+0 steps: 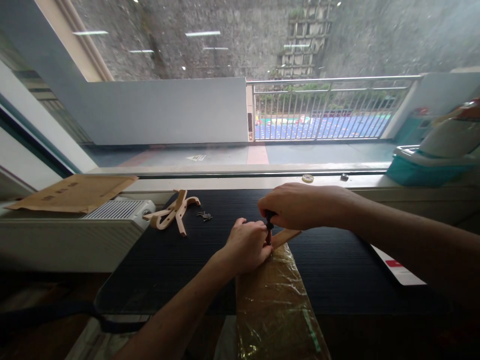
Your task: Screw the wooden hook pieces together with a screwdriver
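Legible text: none. At your ten o'clock, the brown envelope (80,194) bears dark printed characters (65,191); between your eleven and twelve o'clock, the walkway floor (225,156) bears a triangular sign (196,158). You can read neither.

Windowside room — radiator (75,242), windowsill (240,182)

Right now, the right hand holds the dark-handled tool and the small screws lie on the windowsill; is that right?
Not quite: the small screws lie on the black table, as the head view shows. The right hand does hold the dark-handled tool.
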A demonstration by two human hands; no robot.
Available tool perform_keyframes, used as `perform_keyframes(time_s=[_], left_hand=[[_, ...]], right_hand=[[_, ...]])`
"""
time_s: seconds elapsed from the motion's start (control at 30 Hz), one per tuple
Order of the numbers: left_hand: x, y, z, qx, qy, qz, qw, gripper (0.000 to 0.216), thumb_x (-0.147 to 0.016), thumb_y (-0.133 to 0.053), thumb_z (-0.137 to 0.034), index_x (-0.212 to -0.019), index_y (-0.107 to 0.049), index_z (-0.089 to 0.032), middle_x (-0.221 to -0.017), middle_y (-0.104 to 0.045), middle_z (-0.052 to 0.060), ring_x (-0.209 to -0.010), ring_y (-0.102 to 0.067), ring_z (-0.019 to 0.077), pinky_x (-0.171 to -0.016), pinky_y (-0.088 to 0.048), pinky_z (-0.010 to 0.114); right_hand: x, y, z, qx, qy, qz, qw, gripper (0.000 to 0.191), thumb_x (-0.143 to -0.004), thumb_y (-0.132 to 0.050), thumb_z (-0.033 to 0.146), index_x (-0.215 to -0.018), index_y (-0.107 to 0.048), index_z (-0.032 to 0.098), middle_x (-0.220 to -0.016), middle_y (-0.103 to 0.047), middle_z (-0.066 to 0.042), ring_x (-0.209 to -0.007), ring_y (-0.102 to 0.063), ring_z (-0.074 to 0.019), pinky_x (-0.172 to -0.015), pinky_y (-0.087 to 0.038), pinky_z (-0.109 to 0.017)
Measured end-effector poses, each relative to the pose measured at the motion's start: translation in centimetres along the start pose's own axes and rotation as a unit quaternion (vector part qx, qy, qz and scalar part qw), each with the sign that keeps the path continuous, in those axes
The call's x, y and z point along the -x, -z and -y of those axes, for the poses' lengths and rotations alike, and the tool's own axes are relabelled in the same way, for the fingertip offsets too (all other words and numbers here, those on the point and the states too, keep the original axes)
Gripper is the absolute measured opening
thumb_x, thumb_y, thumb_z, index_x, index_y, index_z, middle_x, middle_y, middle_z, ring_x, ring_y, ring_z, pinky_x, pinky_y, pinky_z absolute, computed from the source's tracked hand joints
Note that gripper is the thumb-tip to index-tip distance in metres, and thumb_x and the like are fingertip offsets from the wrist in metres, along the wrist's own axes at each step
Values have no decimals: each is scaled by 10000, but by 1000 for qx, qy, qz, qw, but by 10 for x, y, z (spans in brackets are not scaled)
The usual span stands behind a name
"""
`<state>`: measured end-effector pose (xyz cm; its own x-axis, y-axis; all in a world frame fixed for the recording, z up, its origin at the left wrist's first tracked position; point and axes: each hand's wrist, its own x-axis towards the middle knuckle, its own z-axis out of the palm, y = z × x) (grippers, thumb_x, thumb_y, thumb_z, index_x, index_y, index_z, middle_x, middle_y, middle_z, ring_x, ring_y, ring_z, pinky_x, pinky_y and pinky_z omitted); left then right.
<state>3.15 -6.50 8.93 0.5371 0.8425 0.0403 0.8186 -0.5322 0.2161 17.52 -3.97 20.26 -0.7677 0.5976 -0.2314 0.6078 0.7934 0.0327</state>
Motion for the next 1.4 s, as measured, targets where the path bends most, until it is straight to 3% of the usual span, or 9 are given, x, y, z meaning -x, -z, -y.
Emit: perform_keyframes(time_s=[0.27,0.4,0.5,0.87,1.0,1.13,1.4], left_hand=[[-1,0,0,-10,-5,4,1000,162,-773,-527,-302,-785,-644,-192,-837,-665,46,-789,-602,203,-829,-366,406],[0,-2,0,-8,-8,-9,1000,189,-792,-498,-309,-769,-642,-189,-828,-663,48,-815,-600,206,-830,-365,400],[0,-3,2,0,-15,-11,1000,175,-789,-504,-307,-772,-640,-197,-823,-662,39,-823,-598,205,-827,-364,397],[0,-2,2,-7,-15,-5,1000,178,-787,-510,-314,-773,-649,-203,-816,-664,39,-797,-596,204,-834,-359,407],[0,1,0,-10,-10,-2,1000,174,-782,-515,-310,-780,-641,-189,-817,-670,48,-814,-603,210,-827,-372,388],[0,0,0,-9,-3,-11,1000,157,-778,-523,-309,-761,-617,-185,-801,-673,45,-795,-610,212,-817,-383,383],[0,2,-2,-8,-9,1,1000,160,-778,-522,-303,-785,-633,-188,-838,-671,48,-811,-608,216,-813,-380,393]], right_hand=[[5,2,-1,4,-51,11,999,234,-803,-497,258,-878,-692,152,-765,-652,-79,-654,-517,-157,-530,-312,-281],[6,5,0,-16,-11,-12,1000,227,-782,-521,224,-937,-685,199,-771,-654,-44,-637,-508,-138,-526,-305,-274],[5,6,1,-32,13,-6,999,216,-795,-485,165,-875,-683,199,-746,-648,-26,-613,-490,-118,-536,-308,-266],[2,1,3,-6,-23,-8,1000,260,-852,-421,213,-842,-672,145,-740,-637,-63,-622,-460,-128,-550,-297,-277],[4,5,5,-5,-9,-11,1000,230,-806,-497,221,-946,-678,192,-787,-654,-49,-648,-493,-136,-540,-292,-275],[2,7,4,7,20,16,1000,212,-793,-509,154,-904,-689,176,-790,-662,-45,-665,-520,-132,-567,-318,-272],[3,4,7,18,-5,43,999,202,-815,-499,152,-903,-680,137,-783,-655,-61,-633,-502,-121,-543,-315,-258]])
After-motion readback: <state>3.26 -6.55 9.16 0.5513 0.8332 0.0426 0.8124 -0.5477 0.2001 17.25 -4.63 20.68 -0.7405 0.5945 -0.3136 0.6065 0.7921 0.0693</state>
